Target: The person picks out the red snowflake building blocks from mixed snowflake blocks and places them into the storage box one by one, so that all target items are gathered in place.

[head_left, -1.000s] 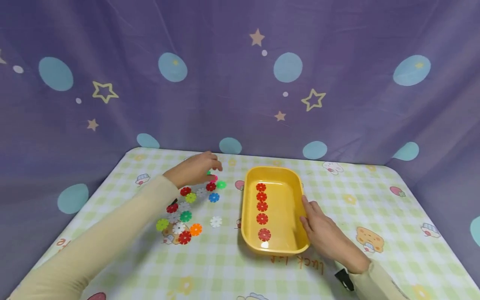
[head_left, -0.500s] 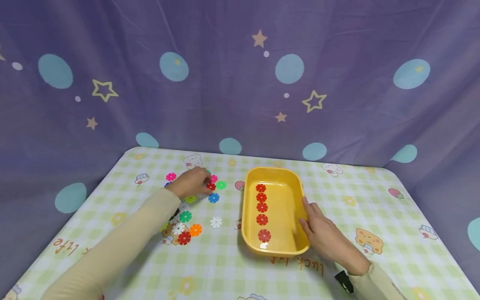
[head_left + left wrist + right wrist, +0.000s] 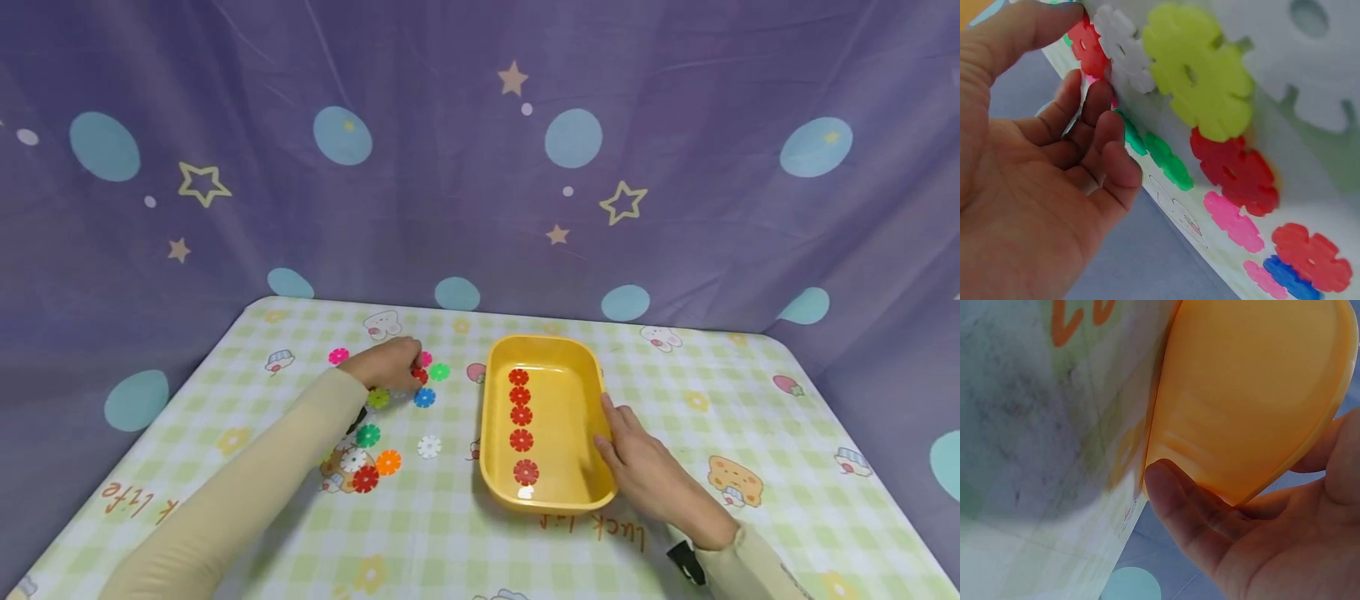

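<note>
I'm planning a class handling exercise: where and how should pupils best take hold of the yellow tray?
The yellow tray is probably best gripped at its right long wall, coming from the right: thumb over the rim, fingers against the outside, as the right hand holds it. That raised wall suits a pinch, and the row of red discs lies nearer the left wall.

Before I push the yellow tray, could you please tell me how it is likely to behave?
The yellow tray looks like moulded plastic, so probably stiff and light. Its low, broad shape should resist tipping, but the red pieces inside might slide on its shiny floor.
</note>
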The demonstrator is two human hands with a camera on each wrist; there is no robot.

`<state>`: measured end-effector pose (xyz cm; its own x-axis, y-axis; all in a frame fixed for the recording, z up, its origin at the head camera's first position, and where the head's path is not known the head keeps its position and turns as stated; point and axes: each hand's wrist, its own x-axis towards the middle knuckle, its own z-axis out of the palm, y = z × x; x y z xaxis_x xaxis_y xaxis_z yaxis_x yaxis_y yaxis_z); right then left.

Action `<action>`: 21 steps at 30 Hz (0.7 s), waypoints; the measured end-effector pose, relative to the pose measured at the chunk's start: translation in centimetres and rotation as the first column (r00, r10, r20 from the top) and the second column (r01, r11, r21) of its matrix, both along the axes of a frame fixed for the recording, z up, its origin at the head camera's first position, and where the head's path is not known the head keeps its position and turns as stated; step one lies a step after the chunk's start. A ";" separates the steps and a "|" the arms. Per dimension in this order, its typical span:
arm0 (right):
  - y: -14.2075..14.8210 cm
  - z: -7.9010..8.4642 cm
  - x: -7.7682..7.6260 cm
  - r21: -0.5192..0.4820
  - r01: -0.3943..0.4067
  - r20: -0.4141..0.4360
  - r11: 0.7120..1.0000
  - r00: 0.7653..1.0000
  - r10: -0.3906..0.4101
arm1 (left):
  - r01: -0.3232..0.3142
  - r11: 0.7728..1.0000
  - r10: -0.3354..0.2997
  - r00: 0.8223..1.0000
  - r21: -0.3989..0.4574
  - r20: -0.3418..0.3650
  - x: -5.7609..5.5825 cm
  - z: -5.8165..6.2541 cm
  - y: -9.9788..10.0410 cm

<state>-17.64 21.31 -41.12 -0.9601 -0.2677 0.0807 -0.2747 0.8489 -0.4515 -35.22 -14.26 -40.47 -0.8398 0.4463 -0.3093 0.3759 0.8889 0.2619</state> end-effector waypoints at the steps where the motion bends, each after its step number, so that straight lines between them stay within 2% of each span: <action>1: 0.0 0.0 0.0 0.001 0.000 0.004 1.000 1.000 0.000 | 0.007 1.000 -0.007 1.000 0.003 -0.006 0.0 0.0 0.1; 6: 0.0 0.1 0.0 0.002 0.011 0.015 1.000 1.000 -0.011 | 0.033 0.999 -0.032 0.999 0.018 -0.027 0.1 0.0 0.4; 12: 0.0 0.0 0.0 0.001 0.029 0.026 1.000 0.999 -0.029 | -0.034 0.999 0.034 0.999 -0.019 -0.007 -0.1 0.2 0.0; 18: -0.1 0.0 0.0 0.007 0.032 0.032 0.999 0.999 -0.033 | -0.053 0.998 0.051 0.997 0.033 0.053 -0.8 -0.6 -0.9; 21: -0.2 0.0 0.0 0.010 0.034 0.046 0.999 0.998 -0.034 | -0.028 0.997 0.025 0.998 0.066 0.053 -0.8 -0.7 -0.9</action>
